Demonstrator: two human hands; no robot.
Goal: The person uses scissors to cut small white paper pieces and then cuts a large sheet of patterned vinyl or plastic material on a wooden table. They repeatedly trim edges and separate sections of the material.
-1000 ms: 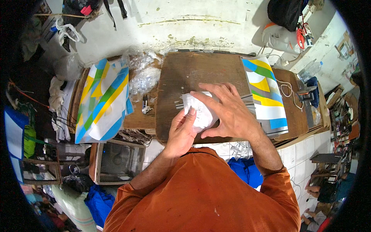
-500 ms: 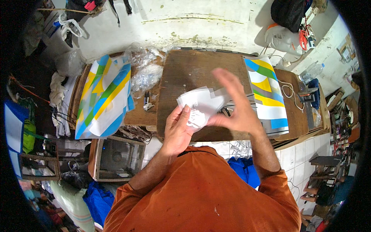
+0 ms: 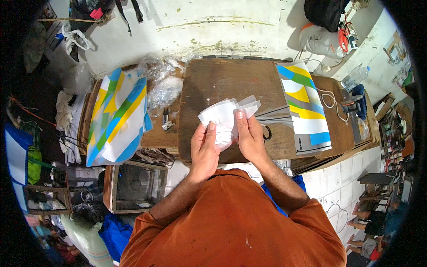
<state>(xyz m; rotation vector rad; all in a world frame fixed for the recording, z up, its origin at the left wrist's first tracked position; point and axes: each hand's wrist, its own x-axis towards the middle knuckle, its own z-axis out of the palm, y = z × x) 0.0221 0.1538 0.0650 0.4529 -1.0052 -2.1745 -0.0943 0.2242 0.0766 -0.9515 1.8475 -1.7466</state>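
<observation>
A fanned bunch of small white, partly see-through sheets [image 3: 220, 112] is held up over the near part of the brown wooden board [image 3: 209, 82]. My left hand [image 3: 204, 149] grips its left side, thumb on top. On the right side, my right hand [image 3: 251, 141] pinches it with the thumb pressed on the sheets; the fingers beneath are hidden. White markings or cut shapes show on the lower part between my thumbs. Just right of my right hand, a black loop [image 3: 267, 132] like a scissors handle pokes out, with thin dark strips [image 3: 275, 115] behind it.
Glossy sheets with blue, yellow and green stripes lie left [image 3: 116, 118] and right [image 3: 304, 107]. Crumpled clear plastic [image 3: 164, 91] and a small dark tool [image 3: 167, 119] sit left of the board. A white cable [image 3: 331, 100] curls at the right. A mesh-fronted box [image 3: 138, 187] stands below.
My right hand has come down from above the board, turned inward and closed on the right side of the sheets. My left hand keeps its grip. The view has shifted slightly.
</observation>
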